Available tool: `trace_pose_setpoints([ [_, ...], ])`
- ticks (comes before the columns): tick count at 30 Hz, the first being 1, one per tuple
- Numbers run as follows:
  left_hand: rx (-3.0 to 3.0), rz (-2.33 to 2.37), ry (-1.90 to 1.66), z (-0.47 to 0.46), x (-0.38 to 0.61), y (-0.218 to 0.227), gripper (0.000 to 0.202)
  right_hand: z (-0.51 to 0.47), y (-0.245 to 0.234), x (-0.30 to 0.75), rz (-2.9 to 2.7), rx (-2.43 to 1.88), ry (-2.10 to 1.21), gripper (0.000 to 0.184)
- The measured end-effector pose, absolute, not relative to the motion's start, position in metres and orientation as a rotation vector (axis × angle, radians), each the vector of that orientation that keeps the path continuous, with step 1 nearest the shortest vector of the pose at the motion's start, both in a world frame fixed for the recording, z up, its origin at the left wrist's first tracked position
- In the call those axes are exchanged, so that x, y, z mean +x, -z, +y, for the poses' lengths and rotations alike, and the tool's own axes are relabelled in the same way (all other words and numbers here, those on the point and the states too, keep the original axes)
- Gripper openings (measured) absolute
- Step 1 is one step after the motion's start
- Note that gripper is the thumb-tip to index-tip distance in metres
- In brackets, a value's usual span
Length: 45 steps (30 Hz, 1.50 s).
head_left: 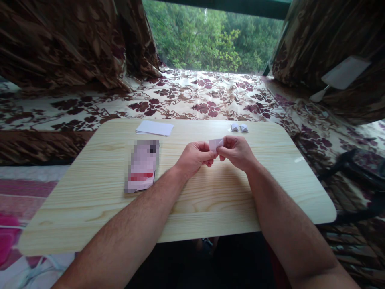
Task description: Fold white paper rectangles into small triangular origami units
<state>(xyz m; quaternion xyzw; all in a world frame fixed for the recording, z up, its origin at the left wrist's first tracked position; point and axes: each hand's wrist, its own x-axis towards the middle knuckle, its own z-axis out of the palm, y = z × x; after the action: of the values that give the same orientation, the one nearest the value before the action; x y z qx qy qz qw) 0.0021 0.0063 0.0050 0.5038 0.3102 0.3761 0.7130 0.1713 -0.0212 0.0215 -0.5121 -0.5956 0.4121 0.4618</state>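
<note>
My left hand (pixel 195 157) and my right hand (pixel 236 151) meet above the middle of a light wooden table (pixel 90 200). Both pinch a small folded piece of white paper (pixel 215 144), fingers closed on its lower edge. Two small folded paper pieces (pixel 240 127) lie at the table's far edge, just beyond my right hand. A short stack of white paper sheets (pixel 155 128) rests at the far edge to the left.
A blurred-out flat object (pixel 142 165) lies on the table left of my left hand. Floral cloth (pixel 192 96) covers the surface behind, with brown curtains on both sides of a window. A dark chair (pixel 355 168) stands at the right.
</note>
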Motion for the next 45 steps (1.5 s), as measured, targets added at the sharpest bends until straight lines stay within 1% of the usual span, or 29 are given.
trace_pose_setpoints([
  [11, 1.160, 0.664, -0.822, 0.006, 0.002, -0.001, 0.024, -0.022, -0.025, 0.172, -1.468, -1.269, -1.028, 0.003],
  [18, 1.168, 0.670, -0.807, 0.006, 0.001, -0.002, 0.024, -0.023, -0.024, 0.174, -1.498, -1.267, -1.011, 0.008],
  [22, 1.180, 0.672, -0.800, 0.006, 0.002, -0.002, 0.023, -0.022, -0.023, 0.174, -1.500, -1.267, -0.999, 0.007],
  [29, 1.177, 0.658, -0.830, 0.006, 0.002, -0.001, 0.026, -0.021, -0.021, 0.171, -1.439, -1.245, -1.039, 0.010],
  [34, 1.145, 0.707, -0.810, 0.006, 0.001, -0.003, 0.023, -0.019, -0.021, 0.173, -1.426, -1.169, -1.129, 0.008],
  [37, 1.136, 0.720, -0.866, 0.009, 0.001, -0.001, 0.019, -0.018, -0.021, 0.174, -1.414, -1.137, -1.137, 0.015],
  [41, 1.185, 0.811, -0.998, 0.012, 0.002, 0.005, 0.021, -0.019, -0.019, 0.170, -1.300, -1.110, -1.046, 0.031],
  [45, 1.140, 0.850, -1.105, 0.012, 0.005, 0.005, 0.019, -0.021, -0.015, 0.164, -1.376, -1.151, -0.867, 0.029],
])
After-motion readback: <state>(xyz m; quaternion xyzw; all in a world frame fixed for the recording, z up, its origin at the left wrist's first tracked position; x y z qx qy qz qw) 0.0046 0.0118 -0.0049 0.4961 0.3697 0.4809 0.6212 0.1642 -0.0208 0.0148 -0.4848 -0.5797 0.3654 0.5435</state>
